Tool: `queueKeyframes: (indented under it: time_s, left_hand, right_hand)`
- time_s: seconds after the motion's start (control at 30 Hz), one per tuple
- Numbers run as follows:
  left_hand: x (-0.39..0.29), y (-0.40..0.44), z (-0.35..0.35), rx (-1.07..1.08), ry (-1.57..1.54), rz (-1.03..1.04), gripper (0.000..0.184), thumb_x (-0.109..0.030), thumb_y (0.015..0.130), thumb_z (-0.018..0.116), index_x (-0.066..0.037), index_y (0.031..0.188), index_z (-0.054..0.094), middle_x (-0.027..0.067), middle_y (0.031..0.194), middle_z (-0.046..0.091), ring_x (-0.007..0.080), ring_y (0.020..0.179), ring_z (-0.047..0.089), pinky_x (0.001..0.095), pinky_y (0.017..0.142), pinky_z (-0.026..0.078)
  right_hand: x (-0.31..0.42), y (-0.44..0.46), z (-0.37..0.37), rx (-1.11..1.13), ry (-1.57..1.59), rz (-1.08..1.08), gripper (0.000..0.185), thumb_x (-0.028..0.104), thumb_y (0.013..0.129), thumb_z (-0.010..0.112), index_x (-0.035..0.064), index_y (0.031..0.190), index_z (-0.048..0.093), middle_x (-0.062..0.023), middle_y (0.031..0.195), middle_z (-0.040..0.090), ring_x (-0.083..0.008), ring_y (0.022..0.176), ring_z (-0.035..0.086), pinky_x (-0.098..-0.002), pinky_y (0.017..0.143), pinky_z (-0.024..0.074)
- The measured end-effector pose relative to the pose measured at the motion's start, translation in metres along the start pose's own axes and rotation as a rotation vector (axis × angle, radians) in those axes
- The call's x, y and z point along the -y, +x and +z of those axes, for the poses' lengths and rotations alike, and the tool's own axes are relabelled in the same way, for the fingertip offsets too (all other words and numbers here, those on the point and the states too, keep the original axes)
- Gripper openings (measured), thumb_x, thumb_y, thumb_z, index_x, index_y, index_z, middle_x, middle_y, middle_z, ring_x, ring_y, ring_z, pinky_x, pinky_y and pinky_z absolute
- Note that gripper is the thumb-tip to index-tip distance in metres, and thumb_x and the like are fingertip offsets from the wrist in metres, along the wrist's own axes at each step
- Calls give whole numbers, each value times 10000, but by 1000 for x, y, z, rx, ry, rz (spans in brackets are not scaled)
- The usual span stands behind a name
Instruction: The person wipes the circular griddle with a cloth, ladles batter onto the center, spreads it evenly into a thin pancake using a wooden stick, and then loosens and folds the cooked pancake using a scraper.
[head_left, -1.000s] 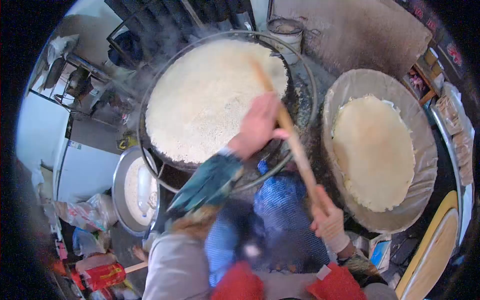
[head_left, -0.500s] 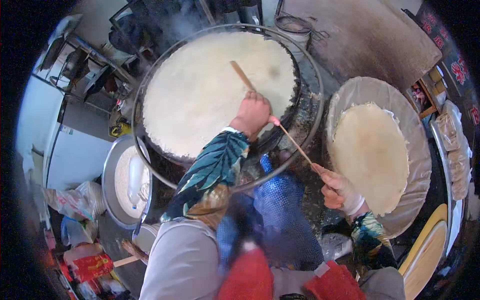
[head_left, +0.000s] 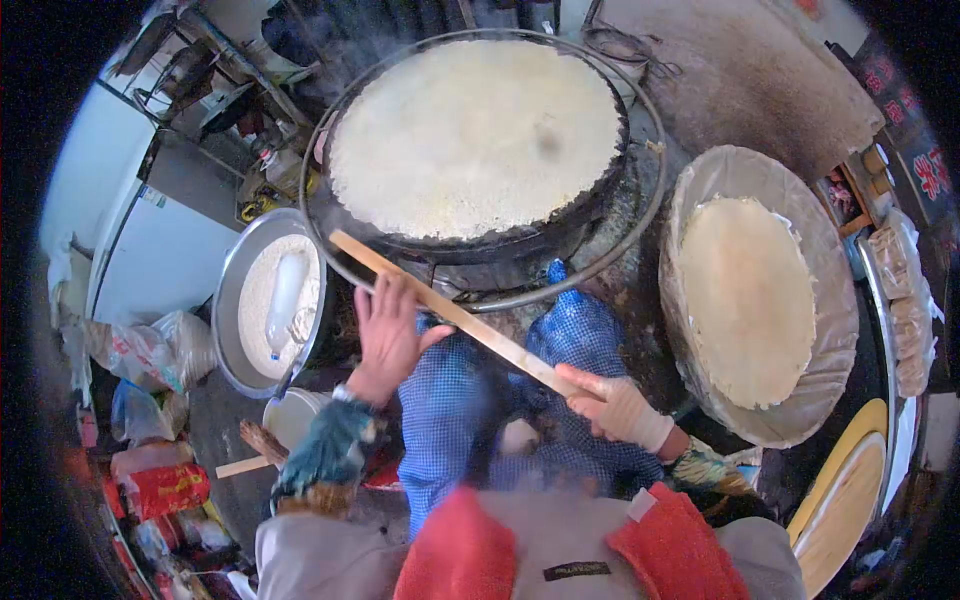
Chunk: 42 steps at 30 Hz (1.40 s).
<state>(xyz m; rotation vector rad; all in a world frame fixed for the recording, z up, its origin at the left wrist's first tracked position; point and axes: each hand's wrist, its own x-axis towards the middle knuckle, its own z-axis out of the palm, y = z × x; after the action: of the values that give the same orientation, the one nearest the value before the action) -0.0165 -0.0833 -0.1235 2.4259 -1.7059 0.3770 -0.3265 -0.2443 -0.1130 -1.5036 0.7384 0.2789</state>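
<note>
A long flat wooden stick (head_left: 465, 322) slants across in front of the griddle, its far end over the metal ring. My right hand (head_left: 618, 408), with a pale wrap around the palm and wrist, is closed around the stick's near end. My left hand (head_left: 388, 338) has its fingers spread at the stick's lower edge; whether they touch it is hard to tell. On the round black griddle (head_left: 450, 248) lies a wide, thin, pale flatbread (head_left: 475, 140) with a ragged edge and one darker spot. Faint steam hangs at its upper left.
A metal ring (head_left: 530, 303) surrounds the griddle. At right, a cloth-covered round tray (head_left: 835, 330) holds a finished-looking flatbread (head_left: 748, 300). To the left, a metal basin (head_left: 225, 335) contains pale flour and a plastic bottle (head_left: 288, 290). Round wooden boards (head_left: 840, 515) lean at lower right.
Both hands have drawn the stick back off the flatbread toward my body. My left hand has let go of the stick and spread its fingers; my right hand still holds it.
</note>
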Motion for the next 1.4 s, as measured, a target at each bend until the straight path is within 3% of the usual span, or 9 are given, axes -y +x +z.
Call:
queueKeyframes:
  time_s: [0.1,0.43,0.57,0.67,0.77,1.03,1.1,1.17,1.4]
  left_hand:
    - [7,-37,-18,-78,13,-84,636,-455,819,628,-19,1257,477,202,1383,377,413,1344,272,567,1109,160]
    - [66,-29,62,-57,-94,-131,691,-104,697,618,0,1341,391,201,1422,334,406,1350,259,563,1121,160]
    - [136,-10,76,71,131,-156,533,-57,690,602,17,1210,510,179,1373,430,354,1368,275,544,1133,151]
    - [179,4,118,297,330,-3,263,-94,682,576,-16,909,682,212,1087,618,340,1333,350,536,1148,159]
    - [199,0,157,-73,269,110,178,-110,687,579,-14,782,695,193,936,656,330,1123,531,523,1155,167]
    - [92,8,139,-77,301,12,197,-221,650,650,-77,758,728,131,797,671,294,919,604,438,1059,323]
    - [23,8,123,417,242,-295,209,-230,680,677,-70,807,722,146,848,667,286,890,615,405,908,423]
    - [-30,-4,110,151,-541,-396,430,-349,742,675,-37,1037,661,154,993,648,337,947,610,452,908,428]
    - [-92,-53,17,-174,-384,-30,703,-226,820,616,35,1392,302,273,1395,323,437,1319,288,634,1085,151]
  right_hand:
    - [-11,9,-14,-381,-232,-472,478,258,889,598,277,1355,495,-128,780,687,-233,567,637,-324,552,521]
    - [-7,137,-175,-1033,-1029,-338,452,328,937,481,262,1380,424,-191,690,615,-392,559,576,-518,520,462]
    - [22,132,-157,-866,-337,-214,409,297,941,481,239,1345,490,-169,795,645,-328,599,602,-466,558,490]
    - [-13,126,-88,-703,-1238,-703,307,201,945,454,42,1164,599,-152,942,655,-278,824,613,-348,750,537]
    - [39,80,0,-241,-279,-319,410,283,952,508,115,1325,508,-70,1046,628,-165,1015,566,-293,876,461]
    - [19,76,-9,-311,313,-177,543,291,931,550,234,1442,373,29,640,563,-71,474,503,-245,469,455]
    - [28,80,18,-206,126,-159,498,215,953,512,243,1435,391,51,621,485,-73,488,448,-248,466,403]
    - [42,105,60,-69,20,-251,464,248,940,532,235,1398,454,16,662,557,-76,557,506,-256,527,439]
    - [30,34,35,-211,-59,-341,452,277,900,570,199,1342,516,-68,625,601,-134,505,573,-298,510,481]
